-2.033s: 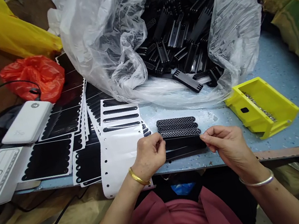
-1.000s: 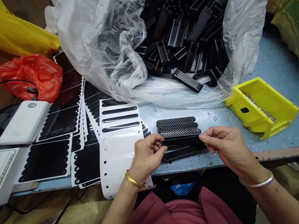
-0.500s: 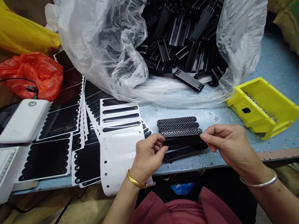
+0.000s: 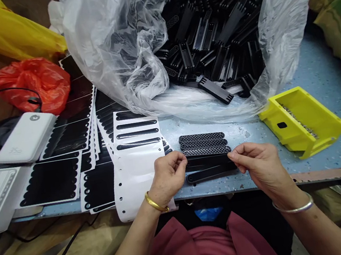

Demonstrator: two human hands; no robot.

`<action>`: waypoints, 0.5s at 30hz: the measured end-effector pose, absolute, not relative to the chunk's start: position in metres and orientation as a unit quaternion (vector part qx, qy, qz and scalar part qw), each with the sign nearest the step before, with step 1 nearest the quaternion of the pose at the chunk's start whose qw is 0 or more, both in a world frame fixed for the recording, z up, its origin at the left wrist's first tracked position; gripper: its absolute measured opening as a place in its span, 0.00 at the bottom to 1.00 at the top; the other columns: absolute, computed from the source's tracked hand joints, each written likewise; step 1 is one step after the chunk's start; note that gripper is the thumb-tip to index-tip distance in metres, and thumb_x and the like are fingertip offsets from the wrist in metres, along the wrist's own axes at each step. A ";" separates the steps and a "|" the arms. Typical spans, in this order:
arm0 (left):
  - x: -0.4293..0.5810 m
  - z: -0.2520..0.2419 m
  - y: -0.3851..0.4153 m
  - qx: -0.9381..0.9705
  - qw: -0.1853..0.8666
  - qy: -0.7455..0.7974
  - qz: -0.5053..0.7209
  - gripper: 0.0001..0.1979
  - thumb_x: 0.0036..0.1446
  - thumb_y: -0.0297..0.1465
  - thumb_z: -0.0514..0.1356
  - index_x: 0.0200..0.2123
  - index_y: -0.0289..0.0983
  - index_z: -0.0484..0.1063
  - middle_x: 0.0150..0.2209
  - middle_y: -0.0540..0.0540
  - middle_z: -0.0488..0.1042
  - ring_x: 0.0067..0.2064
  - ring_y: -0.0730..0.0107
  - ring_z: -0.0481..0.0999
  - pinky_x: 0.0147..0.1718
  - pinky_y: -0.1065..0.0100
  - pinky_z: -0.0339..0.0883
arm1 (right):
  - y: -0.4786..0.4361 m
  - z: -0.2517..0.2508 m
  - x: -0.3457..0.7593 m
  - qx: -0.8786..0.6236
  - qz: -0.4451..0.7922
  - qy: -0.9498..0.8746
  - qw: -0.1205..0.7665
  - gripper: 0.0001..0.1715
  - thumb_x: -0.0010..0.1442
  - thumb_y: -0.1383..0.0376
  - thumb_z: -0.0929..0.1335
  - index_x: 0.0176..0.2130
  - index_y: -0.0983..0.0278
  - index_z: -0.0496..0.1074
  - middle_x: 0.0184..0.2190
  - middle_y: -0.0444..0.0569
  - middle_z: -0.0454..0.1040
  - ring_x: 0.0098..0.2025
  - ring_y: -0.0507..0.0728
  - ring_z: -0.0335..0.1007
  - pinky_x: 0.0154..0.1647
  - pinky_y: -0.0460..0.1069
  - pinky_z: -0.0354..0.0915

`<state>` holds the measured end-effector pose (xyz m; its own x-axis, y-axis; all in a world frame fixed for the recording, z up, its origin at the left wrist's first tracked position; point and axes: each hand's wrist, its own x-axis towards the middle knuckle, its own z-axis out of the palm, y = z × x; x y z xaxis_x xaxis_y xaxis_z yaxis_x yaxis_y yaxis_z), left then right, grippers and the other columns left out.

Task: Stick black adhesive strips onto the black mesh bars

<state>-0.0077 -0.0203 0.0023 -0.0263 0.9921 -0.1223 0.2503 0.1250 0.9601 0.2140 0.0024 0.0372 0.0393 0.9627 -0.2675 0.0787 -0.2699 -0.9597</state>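
Head view: the left hand and right hand stand apart, each pinched on one end of a thin black strip, which spans the gap between them just above the blue table. The fingertips cover both ends of the strip. Directly beyond it lie three mesh strips side by side; a second black strip lies on the near side, under the hands. The held strip is judged light, thin and somewhat flexible, with a smooth face that may slip; the ends appear the sound place to grip, with edge contact preferred over the face. To the left are black-on-white sheets; beyond, a plastic bag of black parts; to the right, a yellow bin.
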 end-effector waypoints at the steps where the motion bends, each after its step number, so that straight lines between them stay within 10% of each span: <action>1: -0.007 0.001 -0.020 0.528 0.452 0.595 0.403 0.04 0.52 0.27 0.58 0.26 0.35 0.71 0.19 0.54 0.66 0.20 0.79 0.66 0.19 0.77 0.62 | 0.002 0.037 0.214 -0.590 0.535 -0.441 0.413 0.15 0.43 0.59 0.78 0.19 0.65 0.73 0.14 0.42 0.65 0.15 0.48 0.56 0.13 0.44 0.53; 15: -0.014 0.005 -0.029 0.568 0.412 0.596 0.390 0.11 0.48 0.27 0.62 0.37 0.33 0.79 0.21 0.51 0.72 0.22 0.77 0.69 0.21 0.76 0.63 | 0.002 0.036 0.214 -0.586 0.537 -0.443 0.415 0.16 0.43 0.59 0.78 0.19 0.66 0.73 0.14 0.42 0.65 0.15 0.47 0.56 0.14 0.44 0.53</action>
<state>-0.0138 -0.0288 0.0046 -0.0147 0.9987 -0.0490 0.3558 0.0510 0.9332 0.2138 0.0015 0.0363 0.0300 0.9648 -0.2612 0.0741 -0.2627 -0.9620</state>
